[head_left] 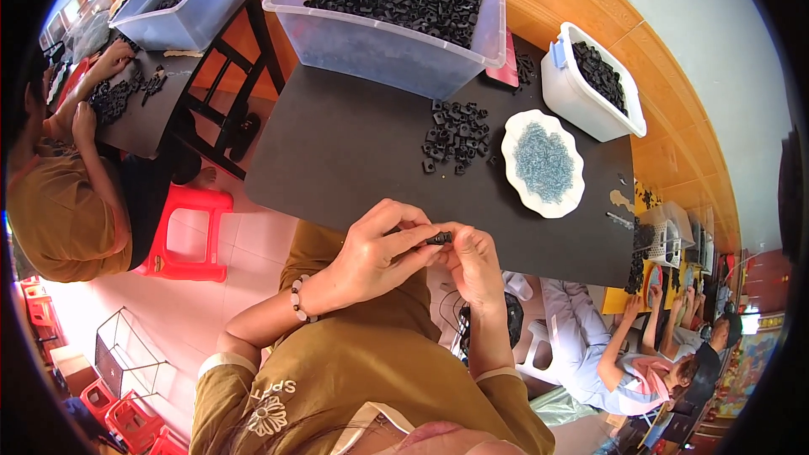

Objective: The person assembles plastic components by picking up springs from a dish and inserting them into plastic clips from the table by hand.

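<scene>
Just off the near edge of the dark table [337,152], my two hands meet over my lap. A small black plastic part [440,238] is pinched between them. My left hand [371,254], with a beaded bracelet on its wrist, grips it from the left with closed fingers. From the other side, my right hand [474,263] pinches the same part; its fingertips partly cover it. Beyond them lies a loose pile of small black parts [455,136]. To its right stands a scalloped white dish [512,184] of tiny bluish-grey pieces that look like springs.
A large clear bin [371,46] full of black parts stands at the table's far side. A white tub [573,105] holds more at the far right. On the left, a co-worker [72,211] handles black parts beside a red stool [190,265]. Other people [632,371] sit at the right.
</scene>
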### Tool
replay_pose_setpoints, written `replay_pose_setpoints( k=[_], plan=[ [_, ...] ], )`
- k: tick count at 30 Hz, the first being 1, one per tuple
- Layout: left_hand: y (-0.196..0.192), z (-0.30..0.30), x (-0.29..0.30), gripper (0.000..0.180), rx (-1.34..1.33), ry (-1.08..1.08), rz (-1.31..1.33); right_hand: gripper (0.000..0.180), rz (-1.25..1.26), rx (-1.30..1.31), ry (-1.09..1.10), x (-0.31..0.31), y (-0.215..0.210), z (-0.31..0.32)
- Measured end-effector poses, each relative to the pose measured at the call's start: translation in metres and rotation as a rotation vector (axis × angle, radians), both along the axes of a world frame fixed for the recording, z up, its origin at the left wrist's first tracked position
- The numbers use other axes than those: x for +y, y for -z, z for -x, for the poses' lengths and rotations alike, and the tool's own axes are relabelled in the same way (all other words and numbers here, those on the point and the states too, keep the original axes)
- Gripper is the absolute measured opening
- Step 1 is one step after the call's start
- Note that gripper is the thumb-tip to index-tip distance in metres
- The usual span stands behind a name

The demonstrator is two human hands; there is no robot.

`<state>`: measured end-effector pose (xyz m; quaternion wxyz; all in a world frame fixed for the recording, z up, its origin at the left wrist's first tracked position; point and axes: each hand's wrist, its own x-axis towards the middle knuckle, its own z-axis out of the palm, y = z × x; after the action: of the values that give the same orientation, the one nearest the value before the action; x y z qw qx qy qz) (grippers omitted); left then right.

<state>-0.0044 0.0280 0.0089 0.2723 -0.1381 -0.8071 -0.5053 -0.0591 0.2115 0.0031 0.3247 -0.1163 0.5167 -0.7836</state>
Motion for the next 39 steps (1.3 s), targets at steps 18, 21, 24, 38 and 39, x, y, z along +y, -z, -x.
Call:
replay_pose_setpoints(
  k=[18,21,24,38,39],
  plan=[
    [0.022,0.020,-0.005,0.017,-0.229,-0.057,-0.262,0.022,-0.899,1.144,0.967,0.073,-0.126,0.255],
    [0.024,0.022,-0.008,0.013,-0.249,-0.076,-0.275,0.024,-1.067,1.185,0.849,0.058,-0.123,0.253],
    [0.025,0.022,-0.009,0.012,-0.269,-0.069,-0.279,0.013,-0.973,1.095,0.453,0.024,-0.095,0.208],
    [0.028,0.019,-0.009,0.010,-0.246,-0.061,-0.253,0.016,-1.052,1.295,0.120,-0.030,-0.013,0.151],
    [0.028,0.019,-0.008,0.010,-0.255,-0.060,-0.268,0.015,-1.035,1.230,0.117,-0.029,-0.013,0.151]
  ],
)
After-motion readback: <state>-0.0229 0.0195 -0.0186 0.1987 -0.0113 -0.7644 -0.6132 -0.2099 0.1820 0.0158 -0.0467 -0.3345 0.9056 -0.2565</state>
